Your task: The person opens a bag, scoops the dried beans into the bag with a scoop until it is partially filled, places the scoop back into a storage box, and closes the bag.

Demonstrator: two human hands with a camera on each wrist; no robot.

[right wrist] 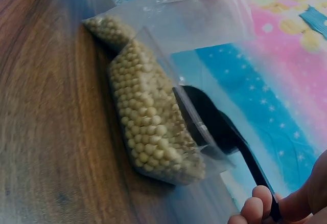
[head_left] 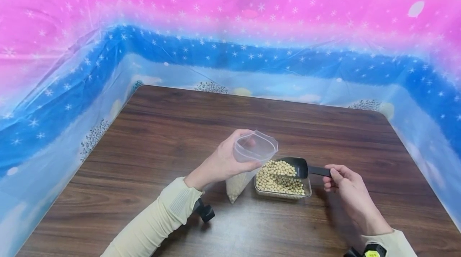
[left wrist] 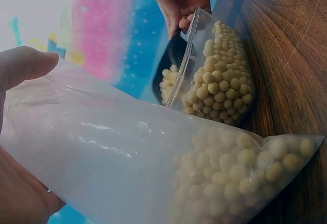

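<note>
My left hand [head_left: 225, 157] grips a clear plastic bag [left wrist: 102, 127] near its top, thumb on one side and fingers on the other. The bag's mouth gapes wide, and pale round beans [left wrist: 240, 168] fill its bottom corner beside the box. A clear rectangular box [head_left: 282, 197] full of the same beans stands on the table. Between thumb and fingers, my right hand [head_left: 351, 191] pinches the handle of a black scoop [head_left: 300, 167]. The scoop's head is tilted in the box, among the beans, with some beans in it in the left wrist view.
The dark wooden table [head_left: 173, 129] spreads around the box and the bag. A pink and blue patterned cloth [head_left: 230, 45] hangs behind the table and along its sides. Small black devices are strapped at both wrists.
</note>
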